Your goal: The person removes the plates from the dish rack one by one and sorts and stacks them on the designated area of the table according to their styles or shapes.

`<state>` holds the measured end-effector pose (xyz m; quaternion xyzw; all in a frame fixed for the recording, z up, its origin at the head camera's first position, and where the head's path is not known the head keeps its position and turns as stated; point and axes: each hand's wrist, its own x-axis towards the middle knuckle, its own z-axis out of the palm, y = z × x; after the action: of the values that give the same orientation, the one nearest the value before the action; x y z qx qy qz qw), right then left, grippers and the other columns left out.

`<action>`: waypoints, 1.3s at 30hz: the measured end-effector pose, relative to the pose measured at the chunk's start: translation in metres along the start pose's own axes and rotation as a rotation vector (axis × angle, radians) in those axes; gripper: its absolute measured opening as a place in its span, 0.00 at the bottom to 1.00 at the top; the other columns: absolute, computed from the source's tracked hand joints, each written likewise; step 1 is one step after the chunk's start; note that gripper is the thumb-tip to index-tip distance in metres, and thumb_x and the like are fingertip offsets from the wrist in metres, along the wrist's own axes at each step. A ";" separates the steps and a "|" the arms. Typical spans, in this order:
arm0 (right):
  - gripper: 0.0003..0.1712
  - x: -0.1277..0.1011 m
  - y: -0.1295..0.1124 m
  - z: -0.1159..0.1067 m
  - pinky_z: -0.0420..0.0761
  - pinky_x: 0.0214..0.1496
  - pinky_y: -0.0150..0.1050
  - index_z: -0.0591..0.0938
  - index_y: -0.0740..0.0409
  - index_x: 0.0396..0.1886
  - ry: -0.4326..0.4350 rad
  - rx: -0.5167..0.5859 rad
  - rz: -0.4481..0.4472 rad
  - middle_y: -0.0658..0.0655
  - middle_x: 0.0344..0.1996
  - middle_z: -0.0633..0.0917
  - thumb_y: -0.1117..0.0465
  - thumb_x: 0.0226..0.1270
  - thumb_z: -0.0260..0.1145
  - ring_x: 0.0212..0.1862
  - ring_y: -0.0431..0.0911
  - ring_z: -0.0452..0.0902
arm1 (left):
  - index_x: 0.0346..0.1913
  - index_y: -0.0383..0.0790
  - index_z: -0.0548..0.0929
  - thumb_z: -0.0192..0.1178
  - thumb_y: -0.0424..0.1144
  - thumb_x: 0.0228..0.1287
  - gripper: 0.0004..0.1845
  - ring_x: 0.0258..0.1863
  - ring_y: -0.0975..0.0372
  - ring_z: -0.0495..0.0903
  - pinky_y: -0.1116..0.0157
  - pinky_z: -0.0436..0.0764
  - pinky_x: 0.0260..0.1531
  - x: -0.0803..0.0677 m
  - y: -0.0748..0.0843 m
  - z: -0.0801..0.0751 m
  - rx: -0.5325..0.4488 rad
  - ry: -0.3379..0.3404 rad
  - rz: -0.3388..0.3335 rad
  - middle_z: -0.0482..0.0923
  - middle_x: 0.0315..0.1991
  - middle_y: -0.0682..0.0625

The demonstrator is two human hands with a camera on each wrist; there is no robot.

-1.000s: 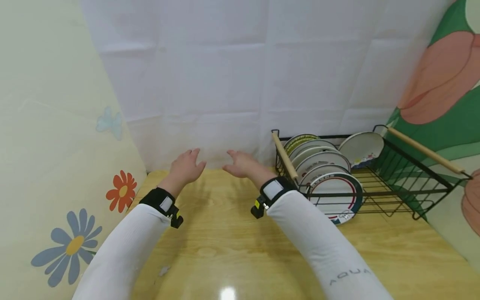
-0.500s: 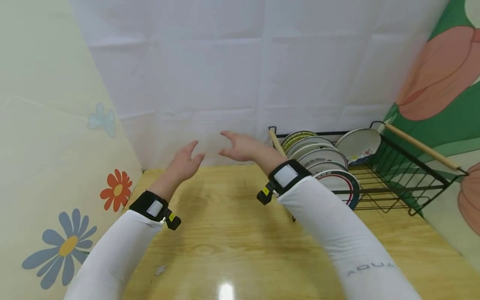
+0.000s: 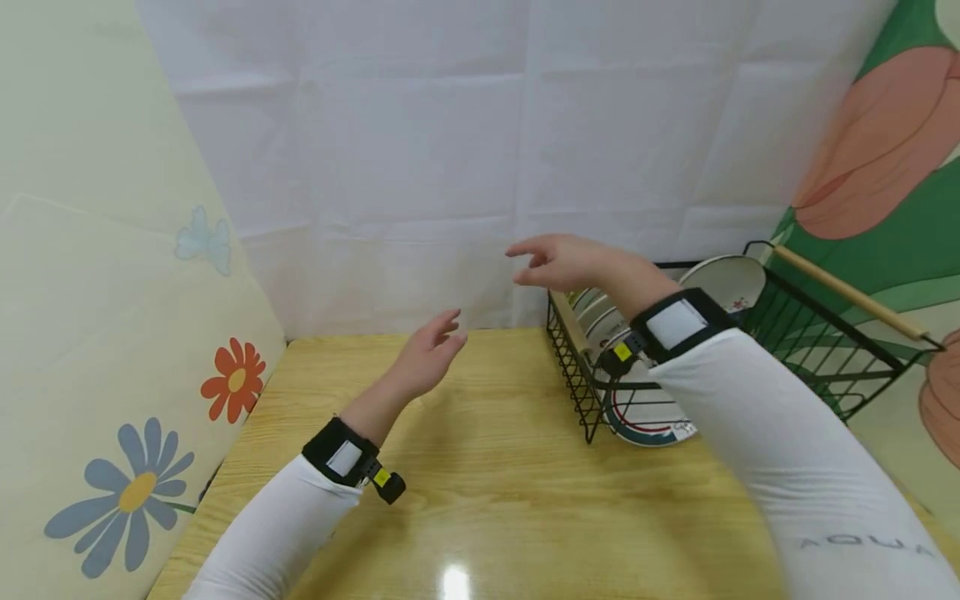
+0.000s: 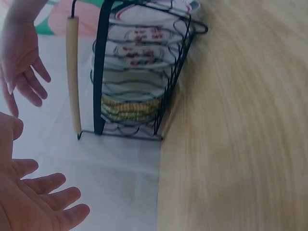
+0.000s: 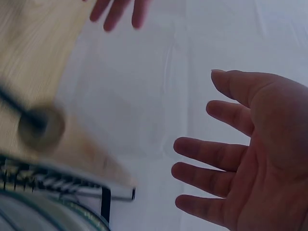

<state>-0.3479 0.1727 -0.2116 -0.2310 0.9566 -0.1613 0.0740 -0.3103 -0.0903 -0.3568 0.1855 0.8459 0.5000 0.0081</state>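
My left hand (image 3: 427, 357) hovers over the wooden table, left of the dish rack, fingers loosely extended and holding nothing. Higher up, my right hand (image 3: 566, 261) hangs in the air above the rack's left end, its fingers spread apart in the right wrist view. The black wire dish rack (image 3: 566, 375) has light wooden handles. Several round plates (image 4: 139, 53) stand on edge in a row at its left end. In the head view my right forearm hides part of that row. A pale bowl-like dish (image 3: 723, 279) leans at the rack's back.
The wooden table (image 3: 450, 467) extends in front of a white cloth backdrop (image 3: 405, 150). A flower-painted wall (image 3: 90, 333) borders the left side; a green and pink mural (image 3: 885, 150) stands on the right, behind the rack.
My right hand has moved right and up, from beside the rack to above its left end. My left hand has shifted right and nearer to me. The plates and rack stay put.
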 end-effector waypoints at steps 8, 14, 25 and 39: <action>0.24 -0.036 0.057 -0.015 0.83 0.48 0.52 0.82 0.61 0.61 0.017 -0.040 0.023 0.64 0.52 0.86 0.49 0.77 0.62 0.49 0.54 0.84 | 0.80 0.53 0.62 0.51 0.53 0.79 0.31 0.73 0.49 0.71 0.45 0.72 0.70 -0.008 0.006 0.040 -0.170 -0.049 0.006 0.70 0.75 0.45; 0.22 -0.062 0.091 -0.015 0.85 0.48 0.52 0.86 0.60 0.54 0.005 -0.078 0.026 0.59 0.47 0.89 0.48 0.73 0.67 0.47 0.52 0.85 | 0.80 0.55 0.62 0.49 0.52 0.80 0.30 0.75 0.48 0.70 0.41 0.70 0.71 -0.017 0.011 0.057 -0.303 -0.099 -0.012 0.70 0.75 0.47; 0.27 -0.096 0.116 0.001 0.85 0.48 0.51 0.85 0.61 0.55 0.055 -0.036 0.055 0.56 0.47 0.90 0.44 0.68 0.71 0.47 0.49 0.86 | 0.80 0.54 0.62 0.48 0.50 0.81 0.29 0.73 0.48 0.72 0.42 0.72 0.68 -0.027 0.008 0.073 -0.356 -0.108 0.006 0.72 0.74 0.47; 0.25 -0.106 0.117 0.032 0.85 0.43 0.44 0.87 0.60 0.53 0.035 -0.021 0.057 0.52 0.42 0.90 0.47 0.66 0.73 0.43 0.44 0.84 | 0.79 0.53 0.65 0.48 0.47 0.82 0.27 0.69 0.48 0.76 0.42 0.75 0.65 -0.033 0.002 0.069 -0.349 -0.075 0.003 0.75 0.71 0.47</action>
<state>-0.2963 0.3119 -0.2746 -0.2015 0.9656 -0.1532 0.0596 -0.2652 -0.0418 -0.3955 0.2012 0.7451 0.6319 0.0711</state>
